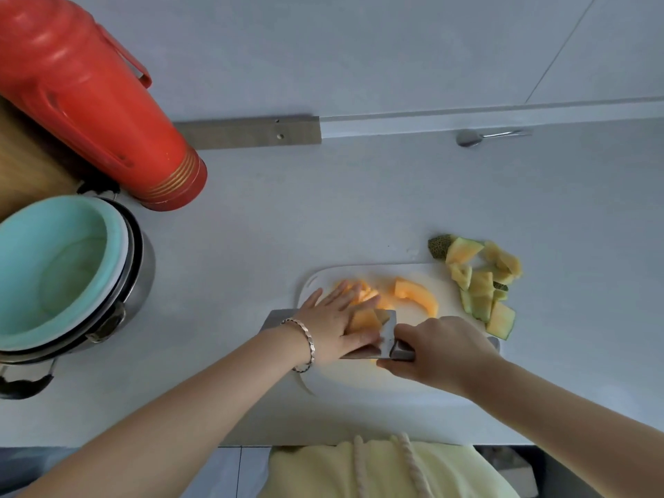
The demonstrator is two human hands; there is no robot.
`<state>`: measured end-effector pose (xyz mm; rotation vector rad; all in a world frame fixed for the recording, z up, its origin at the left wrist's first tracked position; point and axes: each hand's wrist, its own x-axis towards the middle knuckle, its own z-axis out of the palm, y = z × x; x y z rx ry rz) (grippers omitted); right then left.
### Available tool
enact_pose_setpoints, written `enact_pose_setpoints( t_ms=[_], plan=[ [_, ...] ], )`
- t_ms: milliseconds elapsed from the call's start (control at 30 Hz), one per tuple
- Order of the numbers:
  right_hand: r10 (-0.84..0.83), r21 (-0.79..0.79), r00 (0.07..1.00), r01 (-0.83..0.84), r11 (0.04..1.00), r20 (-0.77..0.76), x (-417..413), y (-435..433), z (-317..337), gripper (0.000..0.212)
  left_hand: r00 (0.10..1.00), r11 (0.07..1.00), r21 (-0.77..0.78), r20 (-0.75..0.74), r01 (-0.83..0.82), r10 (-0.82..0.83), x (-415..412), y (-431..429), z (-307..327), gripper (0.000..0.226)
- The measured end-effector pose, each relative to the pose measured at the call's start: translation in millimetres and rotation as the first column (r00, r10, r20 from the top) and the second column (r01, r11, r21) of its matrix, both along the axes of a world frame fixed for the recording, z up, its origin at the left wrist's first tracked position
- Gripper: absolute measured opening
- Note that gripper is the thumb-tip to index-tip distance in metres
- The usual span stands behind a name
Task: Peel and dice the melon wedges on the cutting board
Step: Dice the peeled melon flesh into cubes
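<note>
The person's left hand point(339, 319) lies flat, fingers straight and together, pressing down on a cluster of soft orange melon pieces point(363, 295) that poke out past its fingertips. One blocky orange chunk point(364, 319) sits right against the fingers, up against the broad grey steel blade of a cleaver point(387, 336). I cannot tell whether it rests on the blade or just beside it.

The right hand point(443, 348) is curled tightly round the cleaver's handle, knuckles up, and the flat rectangular blade runs from it across under the left hand and out past the left wrist. A twisted metal bracelet point(306, 340) rings that wrist.

Everything sits on a smooth white cutting board point(359, 377) with rounded corners. Just beyond the right hand lies a peeled, crescent-shaped melon wedge point(416, 294), glossy and orange. Further out from the right hand, half off the board's far corner, is a loose heap of rind strips point(481, 282), pale yellow-green inside with a rough netted green skin.

Well off to the far side of the left hand stand a shiny red plastic thermos point(90, 102) with gold rings at its base and a matte teal bowl point(54, 267) nested in a steel pot. Beyond both hands, near the wall, rests a metal spoon point(471, 137) on the pale grey countertop point(323, 210).
</note>
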<state>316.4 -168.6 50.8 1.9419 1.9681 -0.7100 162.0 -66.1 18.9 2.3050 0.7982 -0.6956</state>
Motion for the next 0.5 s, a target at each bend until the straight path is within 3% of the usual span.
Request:
enact_pose_setpoints(
  t_ms=[133,200,267,333,500],
  plan=[
    [0.016,-0.014,1.000,-0.016,1.000,-0.003,1,-4,-7,0.052,0.993,0.993,0.041,-0.051,-0.107,0.109,-1,12,-15,0.065],
    [0.019,-0.005,1.000,-0.019,1.000,-0.001,4,-8,-8,0.052,0.984,0.982,0.064,-0.019,-0.177,0.178,-2,15,-18,0.071],
    [0.023,0.013,1.000,-0.023,1.000,0.017,8,-11,-9,0.052,0.975,0.976,-0.024,0.055,-0.215,0.216,-4,13,-16,0.077],
    [0.029,0.035,0.999,-0.030,0.999,0.033,13,-12,-9,0.052,0.988,0.990,-0.074,0.091,-0.116,0.123,-5,6,-12,0.083],
    [0.097,0.037,0.994,-0.100,0.994,0.059,18,-13,-7,0.051,0.996,0.997,0.080,0.089,0.000,-0.007,-4,4,-16,0.076]
  ],
)
